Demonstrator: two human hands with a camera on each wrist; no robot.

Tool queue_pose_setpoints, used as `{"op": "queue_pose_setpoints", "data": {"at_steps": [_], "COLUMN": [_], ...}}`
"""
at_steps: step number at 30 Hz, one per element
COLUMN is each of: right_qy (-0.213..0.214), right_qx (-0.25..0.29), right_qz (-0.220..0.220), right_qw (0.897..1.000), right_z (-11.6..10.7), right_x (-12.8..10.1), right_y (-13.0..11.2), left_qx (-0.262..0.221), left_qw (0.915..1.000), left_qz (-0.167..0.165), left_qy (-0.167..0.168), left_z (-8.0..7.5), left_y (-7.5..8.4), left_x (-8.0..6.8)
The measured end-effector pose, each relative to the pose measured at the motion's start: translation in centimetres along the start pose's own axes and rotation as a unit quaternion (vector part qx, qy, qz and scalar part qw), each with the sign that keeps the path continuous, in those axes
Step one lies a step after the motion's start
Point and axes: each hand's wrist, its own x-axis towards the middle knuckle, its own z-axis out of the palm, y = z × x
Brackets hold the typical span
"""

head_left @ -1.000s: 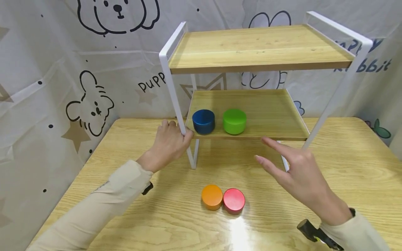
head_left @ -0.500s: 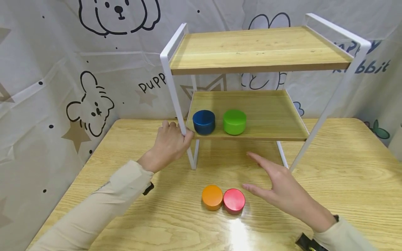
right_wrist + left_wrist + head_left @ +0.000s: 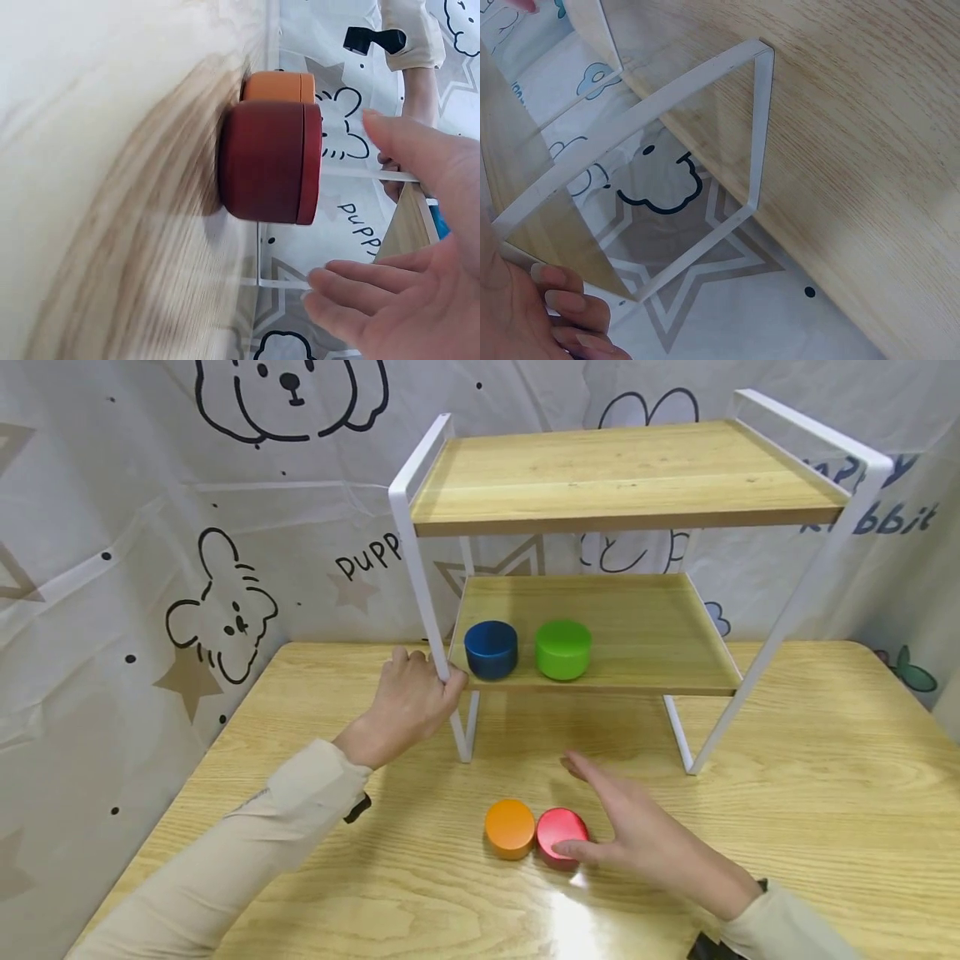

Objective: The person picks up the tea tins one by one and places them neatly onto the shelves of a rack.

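Your right hand [image 3: 645, 843] dropped from the shelf [image 3: 600, 681] to hover, fingers spread, over the red tin [image 3: 558, 832], so a grab looked imminent; left hand [image 3: 408, 706] kept gripping the post [image 3: 423, 593].

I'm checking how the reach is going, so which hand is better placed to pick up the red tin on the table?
The right hand, most likely. Its open fingers hover at the red tin, thumb right at its edge. The left hand grips the white shelf frame, farther from it.
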Motion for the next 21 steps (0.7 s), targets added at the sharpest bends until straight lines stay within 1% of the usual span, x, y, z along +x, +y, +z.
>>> {"op": "queue_pose_setpoints", "data": {"at_steps": [1,3,6,8,10,11,15,21], "right_qy": [-0.007,-0.02,-0.035,-0.038,-0.039,-0.038,-0.039,-0.065], "right_qx": [0.004,0.009,0.007,0.0,-0.011,-0.016,-0.025,-0.003], "right_qz": [-0.001,-0.005,-0.006,-0.011,-0.015,-0.019,-0.031,-0.036], "right_qw": [1.0,1.0,0.999,0.999,0.999,0.999,0.998,0.997], "right_z": [0.2,0.4,0.7,0.9,1.0,1.0,1.3,1.5], "right_x": [0.0,0.0,-0.1,0.0,0.0,0.0,0.1,0.3], "right_y": [0.0,-0.1,-0.2,-0.2,-0.2,-0.1,0.1,0.0], "left_qx": [-0.01,-0.044,-0.099,-0.121,-0.126,-0.127,-0.135,-0.145], "left_qw": [0.9999,0.9976,0.9864,0.9791,0.9762,0.976,0.973,0.9685], "left_qz": [-0.01,-0.046,-0.119,-0.15,-0.159,-0.158,-0.167,-0.184], "left_qy": [-0.007,-0.028,-0.055,-0.065,-0.076,-0.079,-0.084,-0.086], "left_z": [0.0,-0.2,-0.3,-0.4,-0.4,-0.4,-0.5,-0.4], "left_y": [0.0,0.2,0.4,0.5,0.6,0.6,0.6,0.5], "left_x": [0.1,0.2,0.5,0.7,0.8,0.9,1.1,1.1]}}
